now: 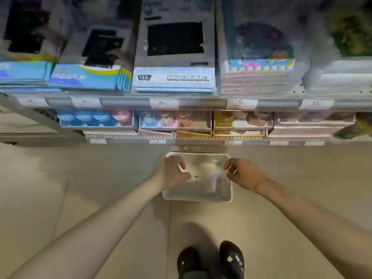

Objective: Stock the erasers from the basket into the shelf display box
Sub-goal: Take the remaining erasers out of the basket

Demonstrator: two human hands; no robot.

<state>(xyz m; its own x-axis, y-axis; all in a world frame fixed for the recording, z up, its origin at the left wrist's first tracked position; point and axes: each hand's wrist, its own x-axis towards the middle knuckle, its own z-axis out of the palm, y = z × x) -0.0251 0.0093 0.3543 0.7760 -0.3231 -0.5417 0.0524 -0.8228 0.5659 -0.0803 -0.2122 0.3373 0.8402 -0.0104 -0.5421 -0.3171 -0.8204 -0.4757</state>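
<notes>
White basket [198, 196] on floor, beneath both hands [175, 172]

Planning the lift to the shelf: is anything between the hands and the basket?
Nothing visible. The left hand and right hand hang directly above the basket on the floor, with only open space between them.
</notes>
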